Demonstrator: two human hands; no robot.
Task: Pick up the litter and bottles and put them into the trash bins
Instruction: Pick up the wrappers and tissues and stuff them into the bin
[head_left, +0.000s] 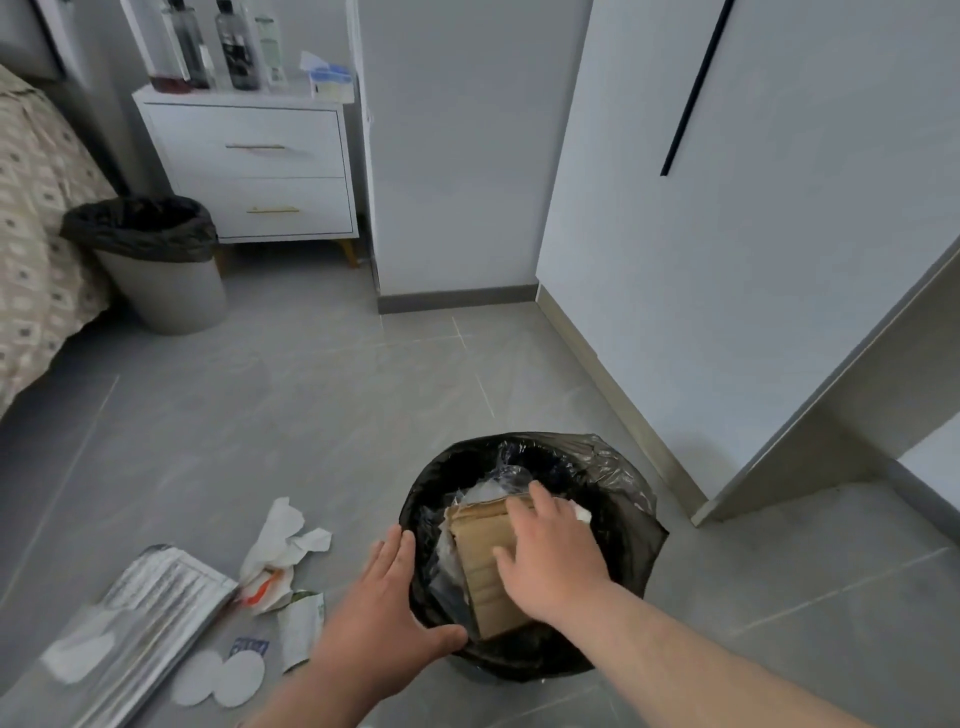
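Observation:
A bin lined with a black bag (613, 483) stands on the floor just in front of me. Inside it lies a brown cardboard piece (483, 571) among clear plastic. My right hand (550, 556) presses flat on the cardboard with straight fingers. At the bin's left rim rests my left hand (387, 618), fingers straight, thumb along the bag's edge. On the floor to the left lie crumpled white paper (283, 540), a silver foil bag (150, 613), a small white-green wrapper (300, 623) and two white round pads (221, 680).
A second bin with a black bag (150, 260) stands at the back left between the bed (36, 218) and a white nightstand (260, 166) carrying several bottles (236, 47). White cupboard doors (753, 234) line the right side. Grey tiled floor (311, 395) lies between.

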